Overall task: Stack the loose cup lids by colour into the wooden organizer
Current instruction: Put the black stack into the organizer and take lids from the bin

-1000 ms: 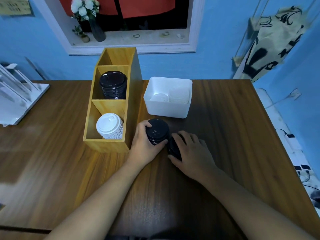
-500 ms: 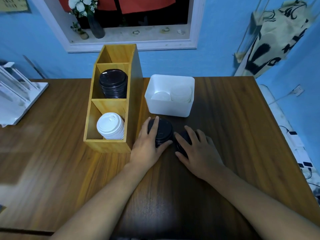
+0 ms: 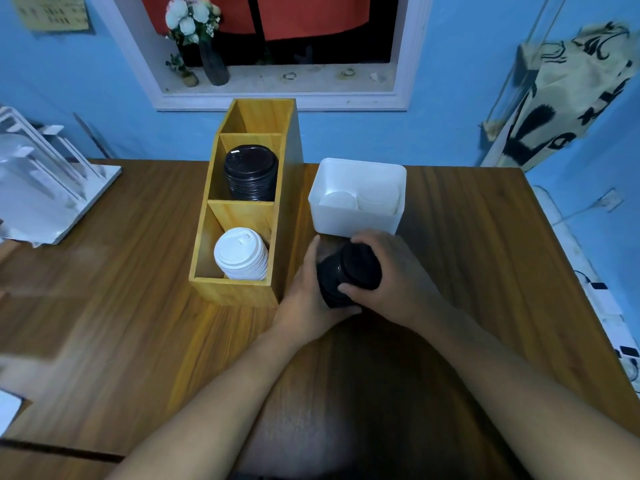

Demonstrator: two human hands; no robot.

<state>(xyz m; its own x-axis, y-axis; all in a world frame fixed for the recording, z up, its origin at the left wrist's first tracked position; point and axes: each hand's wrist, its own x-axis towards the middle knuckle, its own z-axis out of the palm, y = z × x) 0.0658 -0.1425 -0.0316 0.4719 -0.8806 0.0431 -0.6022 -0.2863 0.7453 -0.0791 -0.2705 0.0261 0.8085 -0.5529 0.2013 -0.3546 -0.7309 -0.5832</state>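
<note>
Looking down at the brown wood-grain worktop (image 3: pixel 485 271), biggest thing first: the tall three-slot wooden organizer (image 3: pixel 287 216) stands just left of my hands. Its far slot looks empty, the middle slot holds a stack of black plastic lids (image 3: pixel 251 173), and the near one holds a stack of white plastic lids (image 3: pixel 241 255). Right beside it is a white plastic bin (image 3: pixel 356 221) with a few white lids lying inside.

Then my hands: the left hand (image 3: pixel 308 289) is wrapped around the side and bottom of a short stack of loose black cup lids (image 3: pixel 348 277), and the right hand (image 3: pixel 398 275) is clamped over its top and right edge. So both are gripping the same stack, lifted in front of the bin.

My worry: the stack looks tilted and only squeezed from the sides, so if I loosen one hand on the way to the middle slot, lids could slip and scatter. That slot is also narrow and already pretty full, so a crooked drop could knock the pile over.
</note>
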